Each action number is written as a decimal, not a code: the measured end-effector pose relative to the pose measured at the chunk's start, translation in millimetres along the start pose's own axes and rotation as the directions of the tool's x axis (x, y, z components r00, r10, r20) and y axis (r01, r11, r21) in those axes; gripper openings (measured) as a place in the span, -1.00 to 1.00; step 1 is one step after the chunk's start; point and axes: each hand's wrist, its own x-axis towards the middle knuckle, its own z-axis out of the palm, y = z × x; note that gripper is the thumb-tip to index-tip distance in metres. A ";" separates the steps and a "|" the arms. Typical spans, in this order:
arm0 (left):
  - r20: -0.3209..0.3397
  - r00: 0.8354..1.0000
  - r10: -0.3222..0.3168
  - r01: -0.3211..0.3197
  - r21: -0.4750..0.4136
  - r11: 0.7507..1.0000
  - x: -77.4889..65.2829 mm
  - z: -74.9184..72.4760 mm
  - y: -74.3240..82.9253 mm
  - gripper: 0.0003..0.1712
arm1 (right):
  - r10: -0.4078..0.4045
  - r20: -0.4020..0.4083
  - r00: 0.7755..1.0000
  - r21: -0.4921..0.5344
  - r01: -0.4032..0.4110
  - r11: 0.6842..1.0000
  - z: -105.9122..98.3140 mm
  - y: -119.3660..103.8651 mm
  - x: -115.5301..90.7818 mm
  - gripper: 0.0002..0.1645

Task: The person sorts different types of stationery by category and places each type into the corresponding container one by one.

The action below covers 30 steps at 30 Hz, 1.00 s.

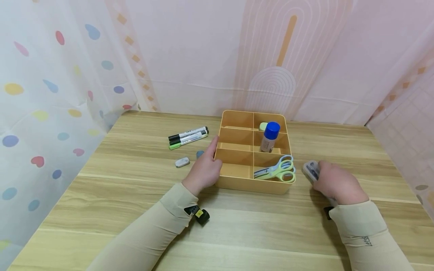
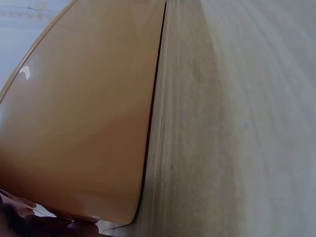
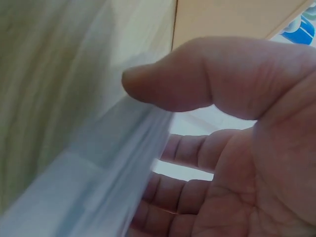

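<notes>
A yellow-orange desk organizer [image 1: 255, 186] with six compartments stands on the table. My left hand [image 1: 202, 173] grips its left wall near the front corner, fingers along the outside and thumb at the rim. Fingertips [image 2: 81, 228] of that hand show beside the wall in the left wrist view. To the right of the organizer, my right hand [image 1: 339, 182] holds a long translucent case [image 1: 310, 170] with dark contents, low over the table. The right wrist view shows the thumb [image 3: 168, 81] on one side of the case and curled fingers on the other.
In the organizer are a blue-capped glue stick [image 1: 269, 137], blue and green scissors [image 1: 281, 171] and a pale green item [image 1: 263, 126]. Left of it lie several markers [image 1: 188, 137], a white eraser [image 1: 182, 162] and a small blue object [image 1: 200, 154]. A patterned curtain [image 1: 190, 56] hangs behind.
</notes>
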 end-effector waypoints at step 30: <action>-0.002 1.000 -0.006 0.006 0.008 1.000 0.8 1.0 -0.3 -0.10 | -0.075 -0.262 0.962 -0.057 0.062 0.996 -64.7 -29.1 3.1 -0.20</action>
